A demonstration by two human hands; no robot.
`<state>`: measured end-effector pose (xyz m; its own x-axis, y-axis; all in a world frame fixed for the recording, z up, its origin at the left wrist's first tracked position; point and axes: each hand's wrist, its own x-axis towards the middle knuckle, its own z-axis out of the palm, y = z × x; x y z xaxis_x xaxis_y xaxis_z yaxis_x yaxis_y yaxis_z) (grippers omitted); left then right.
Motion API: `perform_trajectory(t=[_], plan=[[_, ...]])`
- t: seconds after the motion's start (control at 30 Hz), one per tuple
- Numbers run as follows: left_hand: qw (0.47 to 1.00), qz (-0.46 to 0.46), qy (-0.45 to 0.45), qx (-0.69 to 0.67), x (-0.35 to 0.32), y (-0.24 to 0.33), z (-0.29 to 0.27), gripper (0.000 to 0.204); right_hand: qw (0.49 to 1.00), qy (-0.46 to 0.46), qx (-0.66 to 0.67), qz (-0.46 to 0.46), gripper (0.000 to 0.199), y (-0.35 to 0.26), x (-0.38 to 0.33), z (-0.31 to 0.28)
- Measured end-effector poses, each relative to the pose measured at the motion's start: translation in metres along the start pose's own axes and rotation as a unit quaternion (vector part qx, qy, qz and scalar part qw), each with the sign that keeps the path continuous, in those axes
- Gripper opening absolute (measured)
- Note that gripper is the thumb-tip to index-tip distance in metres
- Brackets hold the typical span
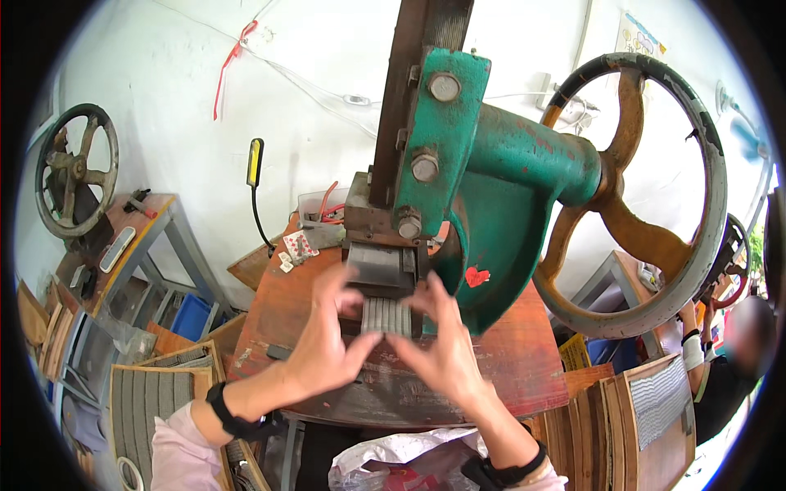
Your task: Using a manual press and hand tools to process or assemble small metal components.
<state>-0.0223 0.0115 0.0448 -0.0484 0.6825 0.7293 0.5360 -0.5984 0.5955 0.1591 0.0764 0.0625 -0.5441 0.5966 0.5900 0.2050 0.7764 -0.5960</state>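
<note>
Pink-sleeved forearms [262, 398], both hands [324, 348] grasping a grey ribbed block [386, 316], green press [512, 237] behind

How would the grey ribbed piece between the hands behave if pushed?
The ribbed piece probably won't roll, given its squared outline. It might separate into strips, since parallel lines cross it. Its dull surface seems unlikely to slip.

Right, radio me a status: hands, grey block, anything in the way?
Left hand and right hand either side of ridged grey block, contact unclear. Block close by green press. Nothing visible between hands and block.
</note>
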Motion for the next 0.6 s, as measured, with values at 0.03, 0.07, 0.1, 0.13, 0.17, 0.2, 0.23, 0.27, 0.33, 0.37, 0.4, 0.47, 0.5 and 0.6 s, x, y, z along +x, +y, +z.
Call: perform_trajectory(t=[0.03, 0.07, 0.1, 0.13, 0.17, 0.2, 0.23, 0.27, 0.33, 0.37, 0.4, 0.47, 0.5, 0.6], plan=[[1.000, -0.012, 0.005, 0.018, 0.016, -0.012, -0.002, 0.097, 0.998, 0.049, -0.038, -0.028, 0.091, 0.004, 0.016, 0.006], [0.999, -0.027, 0.015, 0.038, 0.030, -0.023, -0.002, 0.100, 0.997, 0.054, -0.003, 0.056, 0.093, 0.009, 0.030, 0.011], [0.997, -0.077, 0.011, -0.004, 0.046, -0.034, 0.001, 0.104, 0.990, 0.057, 0.014, 0.130, 0.094, 0.014, 0.042, 0.017], [0.995, -0.095, 0.007, -0.012, 0.058, -0.043, 0.003, 0.104, 0.985, 0.086, 0.003, 0.150, 0.082, 0.019, 0.051, 0.023], [0.991, -0.132, 0.000, -0.027, 0.068, -0.051, 0.005, 0.103, 0.985, 0.089, 0.007, 0.150, 0.082, 0.025, 0.058, 0.027], [0.994, -0.110, 0.004, -0.020, 0.076, -0.057, 0.007, 0.103, 0.982, 0.099, 0.022, 0.161, 0.087, 0.030, 0.064, 0.031], [0.997, -0.068, 0.015, 0.031, 0.083, -0.063, 0.008, 0.106, 0.977, 0.108, 0.031, 0.181, 0.093, 0.035, 0.069, 0.033], [0.996, -0.067, 0.012, 0.064, 0.086, -0.067, 0.010, 0.108, 0.972, 0.115, 0.005, 0.206, 0.087, 0.039, 0.073, 0.035], [0.995, -0.060, 0.010, 0.084, 0.087, -0.070, 0.007, 0.107, 0.978, 0.128, -0.003, 0.166, 0.082, 0.044, 0.079, 0.034], [0.994, -0.078, 0.004, 0.080, 0.083, -0.069, 0.005, 0.105, 0.981, 0.133, -0.021, 0.138, 0.077, 0.045, 0.081, 0.033], [0.992, -0.091, -0.006, 0.086, 0.079, -0.069, 0.000, 0.105, 0.982, 0.132, -0.015, 0.132, 0.072, 0.046, 0.081, 0.032], [0.963, -0.023, 0.050, 0.264, 0.067, -0.068, -0.019, 0.086, 0.979, 0.122, -0.025, 0.163, 0.072, 0.047, 0.081, 0.030], [0.959, -0.063, 0.020, 0.275, 0.056, -0.066, -0.031, 0.074, 0.979, 0.121, -0.026, 0.161, 0.071, 0.048, 0.080, 0.030], [0.943, -0.198, -0.136, 0.232, 0.002, -0.052, -0.071, 0.056, 0.981, 0.161, -0.037, 0.104, 0.070, 0.049, 0.077, 0.030]])
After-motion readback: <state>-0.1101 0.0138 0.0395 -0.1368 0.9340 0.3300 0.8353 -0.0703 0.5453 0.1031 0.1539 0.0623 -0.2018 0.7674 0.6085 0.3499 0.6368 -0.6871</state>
